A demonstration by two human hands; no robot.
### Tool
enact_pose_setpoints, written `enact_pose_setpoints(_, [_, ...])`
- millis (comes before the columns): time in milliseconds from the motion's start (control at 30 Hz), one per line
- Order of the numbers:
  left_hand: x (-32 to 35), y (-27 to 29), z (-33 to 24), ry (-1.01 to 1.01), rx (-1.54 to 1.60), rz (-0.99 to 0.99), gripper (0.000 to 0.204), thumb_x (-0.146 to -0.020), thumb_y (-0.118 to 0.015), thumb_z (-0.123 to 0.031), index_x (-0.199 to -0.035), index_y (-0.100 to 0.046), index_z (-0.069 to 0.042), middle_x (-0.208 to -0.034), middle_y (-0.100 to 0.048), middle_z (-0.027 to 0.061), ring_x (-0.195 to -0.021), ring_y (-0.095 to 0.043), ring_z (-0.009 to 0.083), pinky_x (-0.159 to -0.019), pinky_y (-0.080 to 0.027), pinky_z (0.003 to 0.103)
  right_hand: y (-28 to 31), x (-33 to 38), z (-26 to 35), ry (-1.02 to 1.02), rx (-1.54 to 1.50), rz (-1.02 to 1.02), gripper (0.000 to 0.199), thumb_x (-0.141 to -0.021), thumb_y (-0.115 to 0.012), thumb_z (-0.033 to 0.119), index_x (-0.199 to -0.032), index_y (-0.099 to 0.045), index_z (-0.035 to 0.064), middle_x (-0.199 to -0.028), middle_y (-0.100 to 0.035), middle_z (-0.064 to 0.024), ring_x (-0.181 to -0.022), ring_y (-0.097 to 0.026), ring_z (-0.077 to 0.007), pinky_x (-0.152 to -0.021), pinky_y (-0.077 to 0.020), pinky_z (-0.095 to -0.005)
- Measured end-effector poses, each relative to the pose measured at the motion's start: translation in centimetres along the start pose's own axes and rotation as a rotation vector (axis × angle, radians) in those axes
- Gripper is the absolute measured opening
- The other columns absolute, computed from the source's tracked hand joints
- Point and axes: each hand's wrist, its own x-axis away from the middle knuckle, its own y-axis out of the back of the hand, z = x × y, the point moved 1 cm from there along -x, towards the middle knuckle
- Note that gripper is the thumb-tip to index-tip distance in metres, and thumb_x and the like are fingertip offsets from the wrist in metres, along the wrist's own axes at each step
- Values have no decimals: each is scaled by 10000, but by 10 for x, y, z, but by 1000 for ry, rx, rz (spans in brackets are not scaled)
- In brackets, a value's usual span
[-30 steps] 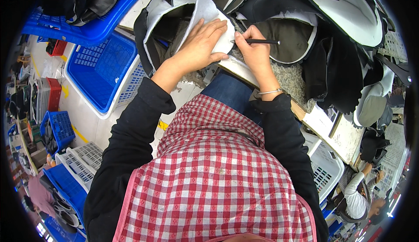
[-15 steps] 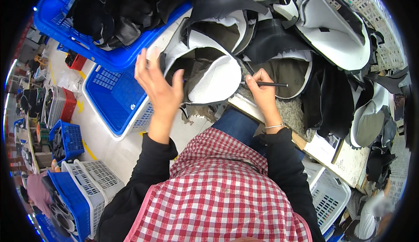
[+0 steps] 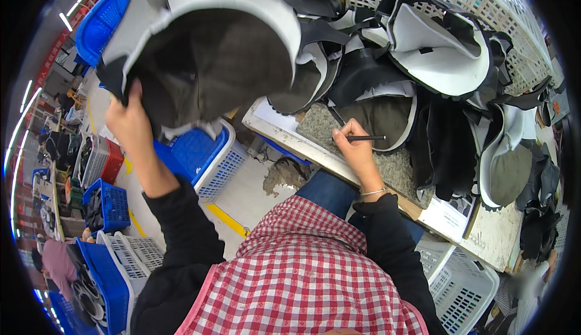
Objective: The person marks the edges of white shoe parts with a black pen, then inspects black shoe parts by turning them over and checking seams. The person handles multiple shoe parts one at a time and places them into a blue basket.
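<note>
Grey-brown-lined, white-edged piece (image 3: 218, 63), grasped at its lower left edge by the left hand (image 3: 130, 117), raised at the workbench's (image 3: 493, 241) left end; black pen (image 3: 370, 138), pinched in the right hand (image 3: 357, 155), over a speckled slab (image 3: 393, 175); black-and-white pieces (image 3: 445, 74), heaped beyond.

Along the near edge of my table (image 3: 496, 235) lies a slab (image 3: 393, 175), behind and right of it sewn pieces (image 3: 445, 72), behind those a crate (image 3: 508, 20). Off the left corner, my left hand (image 3: 130, 122) holds another piece (image 3: 212, 63) over a basket (image 3: 222, 169).
</note>
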Motion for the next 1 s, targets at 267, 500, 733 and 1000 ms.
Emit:
enact_pose_setpoints(267, [22, -215, -168, -475, -62, 807, 374, -935, -715, -343, -1088, -656, -7, -1019, -710, 223, -985, -718, 415, -829, -597, 501, 3, 4, 7, -16, -39, 9, 284, -960, -755, 112, -807, -521, 64, -710, -513, 55, -688, -434, -27, -612, -385, -231])
enact_pose_setpoints(500, [13, -329, -108, 5, 1101, 563, 340, -966, -710, -179, -1249, -715, 9, -1116, -754, 113, -961, -729, 226, -821, -595, 328, 3, 7, 7, -77, -86, 25, 263, -972, -757, 146, -842, -545, 60, -734, -587, 37, -710, -518, -30, -645, -439, -229])
enact_pose_setpoints(733, [-62, -403, -15, 1069, 1069, 391, 518, -895, -839, -181, -1298, -583, 20, -1269, -663, 201, -1130, -685, 353, -997, -556, 539, 0, 1, 33, -16, -30, 292, 223, -1003, -712, 243, -971, -677, 26, -870, -702, -46, -831, -655, -138, -766, -506, -297])
enact_pose_setpoints(1000, [-129, -371, -115, 450, 1453, 388, 284, -928, -704, -5, -1210, -681, -18, -1089, -721, 100, -968, -693, 254, -880, -564, 418, -34, -68, 78, 308, -41, 417, 404, -1079, -527, 377, -1319, -632, 70, -1470, -597, -178, -1510, -393, -343, -1211, -331, -455])
